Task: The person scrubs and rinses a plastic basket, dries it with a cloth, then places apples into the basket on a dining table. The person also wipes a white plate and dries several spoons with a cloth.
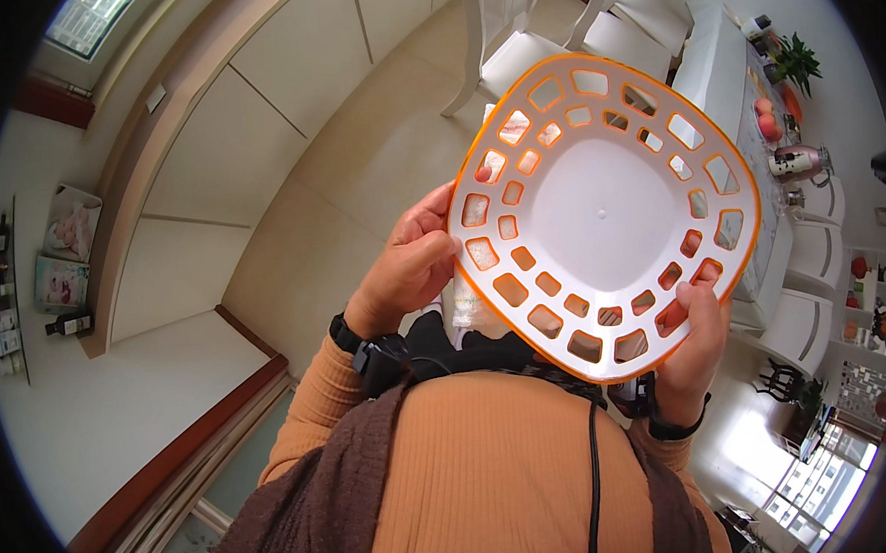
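In front of my body is a white plastic fruit basket [601,212] with an orange rim and rings of rounded cut-outs. Its smooth middle faces me, tilted. My left hand [412,259] grips the left rim, thumb at the edge; a fingertip shows through a cut-out. On the lower right, my right hand [698,338] holds the rim, with the thumb on the face and fingers behind. A white patterned cloth [468,299] is behind the basket's left side, partly visible through the holes. Whether my left hand also holds the cloth is hidden.
White chairs [525,58] stand beyond the basket. On the right, a dining table [713,59] bears peaches [767,118], a pink kettle [798,162] and a potted plant [792,63]. A low cabinet [203,139] curves along the left, with framed photos [64,281] nearby.
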Demonstrator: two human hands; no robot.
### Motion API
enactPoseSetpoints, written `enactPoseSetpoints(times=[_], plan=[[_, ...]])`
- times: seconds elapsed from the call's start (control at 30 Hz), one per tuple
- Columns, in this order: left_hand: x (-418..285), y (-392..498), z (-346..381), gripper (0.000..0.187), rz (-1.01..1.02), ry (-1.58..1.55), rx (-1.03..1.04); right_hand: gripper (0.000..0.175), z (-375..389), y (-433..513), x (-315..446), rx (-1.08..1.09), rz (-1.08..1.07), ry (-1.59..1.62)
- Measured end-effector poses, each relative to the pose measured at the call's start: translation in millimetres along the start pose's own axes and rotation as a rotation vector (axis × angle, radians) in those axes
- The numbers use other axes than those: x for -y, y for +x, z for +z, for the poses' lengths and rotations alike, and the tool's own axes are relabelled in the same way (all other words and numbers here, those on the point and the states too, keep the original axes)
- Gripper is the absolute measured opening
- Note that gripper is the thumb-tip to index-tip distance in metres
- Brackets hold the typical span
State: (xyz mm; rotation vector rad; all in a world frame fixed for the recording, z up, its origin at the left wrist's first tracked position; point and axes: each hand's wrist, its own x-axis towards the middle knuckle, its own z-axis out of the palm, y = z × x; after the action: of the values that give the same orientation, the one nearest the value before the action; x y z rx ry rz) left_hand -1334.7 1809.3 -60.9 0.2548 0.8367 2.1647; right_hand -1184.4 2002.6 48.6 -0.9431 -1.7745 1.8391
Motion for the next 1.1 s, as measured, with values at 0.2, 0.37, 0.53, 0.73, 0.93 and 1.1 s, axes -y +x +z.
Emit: enactPoseSetpoints(times=[0.2,0.37,0.53,0.73,0.93,1.1], plan=[[-5.0,24.6,-8.2,0.064,-0.009,0.005,-0.094,0.046,18.1,13.2,-0.1,-0.008,-0.063,-0.032],[-14.6,55.2,-4.8,0.066,0.004,-0.01,-0.042,0.045,13.6,46.4,13.9,0.073,-0.01,0.04],[-10.5,89.7,8.7,0.062,0.039,0.071,0.035,0.044,2.9,84.2,9.3,0.085,-0.15,0.199],[20.2,145.4,1.8,0.037,0.186,0.533,-0.203,0.026,-23.3,144.7,-13.0,0.168,-0.025,0.177],[9.1,167.7,-1.3,0.035,0.031,0.526,-0.306,0.023,-23.7,179.1,-32.2,0.191,-0.1,0.086],[16.4,232.7,12.7,0.034,0.016,0.679,-0.066,0.013,-28.9,231.2,-32.5,0.057,-0.012,0.116]])
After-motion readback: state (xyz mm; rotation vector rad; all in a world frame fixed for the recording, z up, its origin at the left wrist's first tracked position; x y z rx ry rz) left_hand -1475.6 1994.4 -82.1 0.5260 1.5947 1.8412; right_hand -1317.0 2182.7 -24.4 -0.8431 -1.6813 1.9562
